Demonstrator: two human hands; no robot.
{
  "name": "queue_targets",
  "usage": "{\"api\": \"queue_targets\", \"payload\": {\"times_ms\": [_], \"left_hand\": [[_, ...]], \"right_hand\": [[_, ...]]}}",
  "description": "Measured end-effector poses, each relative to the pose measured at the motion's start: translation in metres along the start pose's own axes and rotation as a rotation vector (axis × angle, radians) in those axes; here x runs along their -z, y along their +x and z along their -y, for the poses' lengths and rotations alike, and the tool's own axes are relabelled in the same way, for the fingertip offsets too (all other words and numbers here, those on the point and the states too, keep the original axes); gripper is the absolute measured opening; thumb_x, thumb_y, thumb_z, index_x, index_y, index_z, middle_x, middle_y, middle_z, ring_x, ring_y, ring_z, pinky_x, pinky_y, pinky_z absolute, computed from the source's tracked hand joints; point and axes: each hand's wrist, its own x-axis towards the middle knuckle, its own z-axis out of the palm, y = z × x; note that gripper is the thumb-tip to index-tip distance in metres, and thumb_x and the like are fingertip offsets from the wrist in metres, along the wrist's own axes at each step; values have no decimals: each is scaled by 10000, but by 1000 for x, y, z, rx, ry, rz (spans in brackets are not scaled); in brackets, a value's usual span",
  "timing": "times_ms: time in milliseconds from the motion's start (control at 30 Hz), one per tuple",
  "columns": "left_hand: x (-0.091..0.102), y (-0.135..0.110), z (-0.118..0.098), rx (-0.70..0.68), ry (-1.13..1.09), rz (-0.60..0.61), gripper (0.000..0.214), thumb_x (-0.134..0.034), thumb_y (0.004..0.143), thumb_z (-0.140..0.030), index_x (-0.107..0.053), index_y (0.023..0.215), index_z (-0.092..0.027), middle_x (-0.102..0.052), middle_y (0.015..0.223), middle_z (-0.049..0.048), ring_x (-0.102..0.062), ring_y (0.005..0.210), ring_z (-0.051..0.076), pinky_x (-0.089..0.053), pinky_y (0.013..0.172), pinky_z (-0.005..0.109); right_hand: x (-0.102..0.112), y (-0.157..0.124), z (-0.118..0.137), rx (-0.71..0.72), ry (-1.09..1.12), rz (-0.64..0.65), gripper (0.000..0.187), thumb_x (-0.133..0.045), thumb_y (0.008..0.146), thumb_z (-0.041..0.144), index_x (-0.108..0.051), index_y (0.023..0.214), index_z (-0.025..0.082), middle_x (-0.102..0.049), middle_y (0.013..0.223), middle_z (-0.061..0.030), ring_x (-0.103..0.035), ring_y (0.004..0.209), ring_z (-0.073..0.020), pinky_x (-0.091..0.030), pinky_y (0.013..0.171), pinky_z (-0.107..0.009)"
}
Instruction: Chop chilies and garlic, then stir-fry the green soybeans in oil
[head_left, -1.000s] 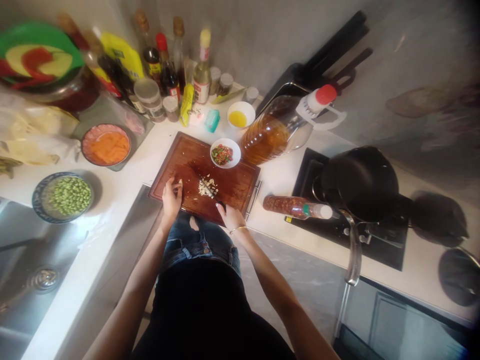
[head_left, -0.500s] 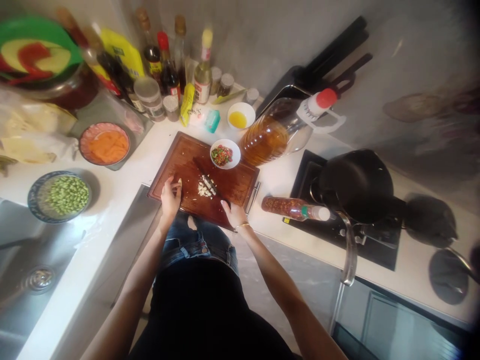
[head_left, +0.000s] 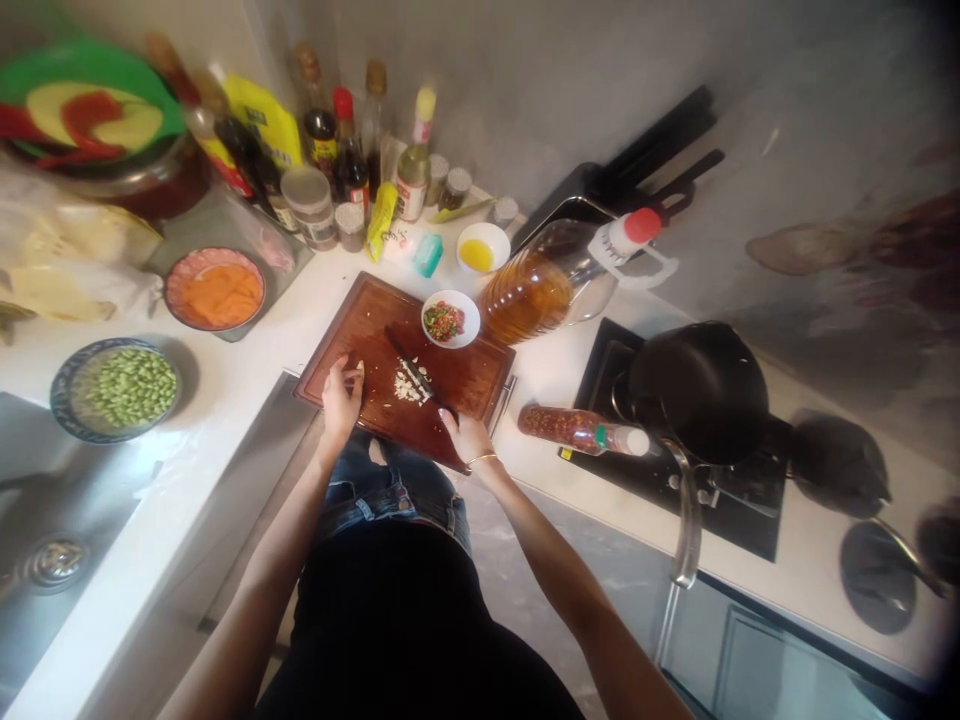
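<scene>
In the head view, my right hand (head_left: 469, 436) grips a kitchen knife (head_left: 412, 366) by its handle. The dark, narrow blade slants up and left across a small heap of chopped garlic (head_left: 407, 388) on the brown wooden cutting board (head_left: 350, 328). Over the board's front left part, my left hand (head_left: 342, 396) is closed with bent fingers. A small pale spot shows at its fingertips; whether that is a garlic piece or a nail I cannot make out. Toward the board's back right sits a white bowl (head_left: 468, 318) of chopped red and green peppers.
Right of the board lie a large oil jug (head_left: 529, 285) and a sauce bottle (head_left: 559, 427), near the black pan (head_left: 697, 395) on the stove. A bowl of green beans (head_left: 131, 388) stands left, by the sink (head_left: 30, 480). Seasoning bottles (head_left: 350, 160) line the back.
The knife blade has swung a little, its tip now showing farther back past the garlic. My left hand has hardly moved. The whole view has shifted slightly.
</scene>
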Motion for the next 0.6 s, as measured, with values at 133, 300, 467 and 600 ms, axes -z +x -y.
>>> {"api": "queue_targets", "payload": {"times_ms": [133, 300, 467, 600], "left_hand": [[0, 1, 0, 18, -13, -10, 433, -558, 876, -208, -472, 1299, -175, -731, 1008, 96, -697, 951, 190, -560, 870, 359], [0, -5, -9, -4, -32, 13, 445, -573, 864, -201, -461, 1294, -178, -741, 987, 77, -703, 945, 177, -564, 857, 339], [7, -14, -12, 80, -66, -52, 427, -594, 857, -236, -474, 1265, -195, -745, 969, 64, -718, 907, 170, -576, 830, 318], [18, -19, -5, 138, -15, -103, 434, -617, 836, -229, -480, 1247, -209, -750, 982, 56, -727, 868, 175, -574, 832, 321]], "right_hand": [[-10, 4, 2, -57, -42, 33, 539, -339, 984, 571, -656, 1202, 194, -728, 1080, -130, -684, 1033, -252, -482, 877, -305], [-2, -5, 6, 22, 18, 10, 538, -308, 994, 564, -671, 1178, 211, -728, 1090, -117, -686, 1023, -239, -477, 865, -285], [1, -24, 12, 33, -21, 49, 548, -322, 986, 577, -702, 1093, 198, -740, 1030, -127, -700, 968, -245, -480, 819, -284], [-2, -19, 11, 14, -38, 85, 542, -328, 987, 570, -663, 1193, 196, -732, 1062, -138, -691, 983, -255, -473, 811, -291]]}}
